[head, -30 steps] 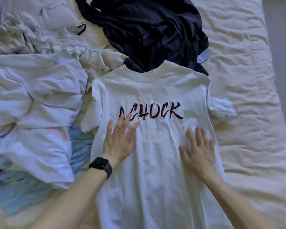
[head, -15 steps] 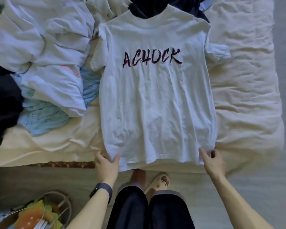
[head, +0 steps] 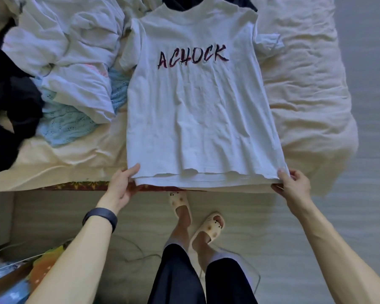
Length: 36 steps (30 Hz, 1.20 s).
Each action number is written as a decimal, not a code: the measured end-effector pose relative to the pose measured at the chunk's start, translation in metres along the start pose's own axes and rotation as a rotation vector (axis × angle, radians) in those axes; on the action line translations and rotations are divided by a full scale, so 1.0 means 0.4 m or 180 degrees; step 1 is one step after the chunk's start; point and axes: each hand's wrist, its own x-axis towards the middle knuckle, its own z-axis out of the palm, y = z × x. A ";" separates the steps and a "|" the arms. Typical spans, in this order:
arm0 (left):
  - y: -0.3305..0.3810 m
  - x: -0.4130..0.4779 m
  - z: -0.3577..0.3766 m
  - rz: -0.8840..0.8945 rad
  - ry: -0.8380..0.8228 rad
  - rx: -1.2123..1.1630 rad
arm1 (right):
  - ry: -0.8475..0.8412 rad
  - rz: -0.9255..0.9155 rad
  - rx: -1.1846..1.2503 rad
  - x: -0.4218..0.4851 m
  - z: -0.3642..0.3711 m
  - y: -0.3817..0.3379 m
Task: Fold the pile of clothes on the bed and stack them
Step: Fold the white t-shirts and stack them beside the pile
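- The bed (head: 305,95) carries everything, and its near edge is the worry. The shirt's hem sits right on that edge, so I judge that a tug toward the body could slide the whole garment off onto the floor.
- The pile of clothes (head: 75,62) crowds in from the left, touching the shirt's side. If the fold sweeps that way, it may well drag a loose piece in with it.
- A dark garment (head: 176,3) lies under the collar, so a hard pull could haul it along too.
- The white T-shirt (head: 198,110) lies flat and print side up in the middle of the bed. Its collar points away from the person and its hem toward them, so the long axis runs straight out from the body.
- The right sleeve (head: 269,41) is crumpled, and left that way it looks likely to fold in as a lump.
- The left hand (head: 121,185) pinches the hem's left corner.
- The right hand (head: 294,185) pinches the right corner, and the hem is stretched between them.
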 end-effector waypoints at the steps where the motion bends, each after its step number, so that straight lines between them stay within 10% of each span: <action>1: 0.003 -0.006 -0.012 0.0036 0.0097 0.0066 | 0.0042 -0.0049 -0.0084 0.000 0.001 0.005; 11: -0.108 0.124 -0.159 0.0433 0.1580 0.1141 | 0.0678 0.0136 -0.1116 0.115 0.069 0.157; 16: -0.163 0.160 -0.106 0.0261 0.1881 0.1100 | 0.0966 0.0638 -0.0275 0.067 0.118 0.187; 23: -0.153 0.165 -0.070 -0.0524 0.1035 0.0049 | -0.0187 0.1102 0.0754 0.010 0.156 0.150; 36: -0.134 0.230 -0.090 -0.0652 0.1082 -0.1055 | 0.0257 0.1760 0.1832 0.039 0.126 0.135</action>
